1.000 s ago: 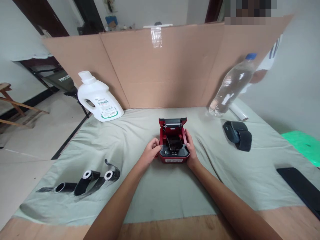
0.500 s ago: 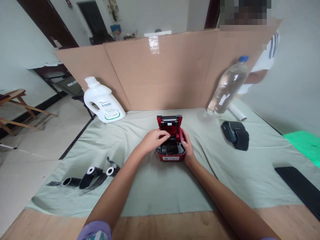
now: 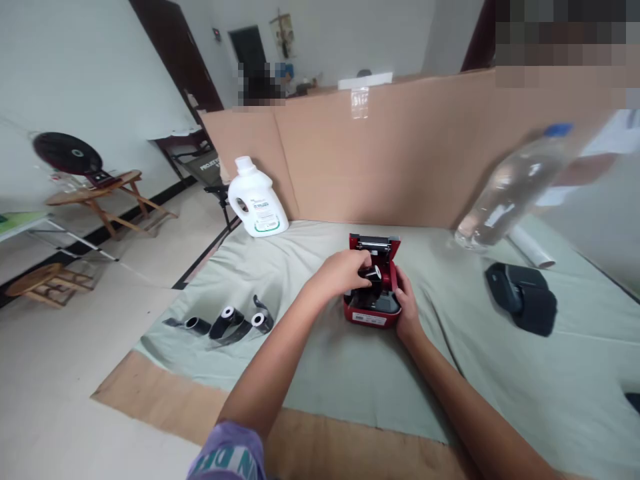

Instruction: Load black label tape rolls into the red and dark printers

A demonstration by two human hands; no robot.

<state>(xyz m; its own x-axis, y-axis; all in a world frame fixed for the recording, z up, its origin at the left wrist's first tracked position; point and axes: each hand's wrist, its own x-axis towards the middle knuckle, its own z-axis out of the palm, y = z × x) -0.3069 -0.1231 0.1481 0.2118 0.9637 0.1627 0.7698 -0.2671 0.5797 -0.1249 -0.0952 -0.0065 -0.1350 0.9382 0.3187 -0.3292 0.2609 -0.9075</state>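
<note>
A red and black label printer (image 3: pixel 369 319) stands on the cloth with its lid raised. My left hand (image 3: pixel 340 273) pinches a small black ribbon roll (image 3: pixel 373 273), whose white core end shows, just over the open compartment. Some dark film hangs below the roll inside the printer. Against the printer's right side, my right hand (image 3: pixel 409 310) grips the red casing, with its thumb near the rim. Left of my forearm lie several black ribbon rolls, one with a white core (image 3: pixel 229 313) and loose strips of film.
A white detergent bottle (image 3: pixel 260 200) and a clear water bottle (image 3: pixel 510 190) stand by the cardboard screen (image 3: pixel 375 160). At the right are a black strapped device (image 3: pixel 523 300) and a white tube (image 3: pixel 533 250). A person's arm shows behind the screen.
My left hand has lifted the ribbon roll up from the printer's compartment. My right hand stays on the casing. The view has turned left, bringing a fan and stools into sight.
</note>
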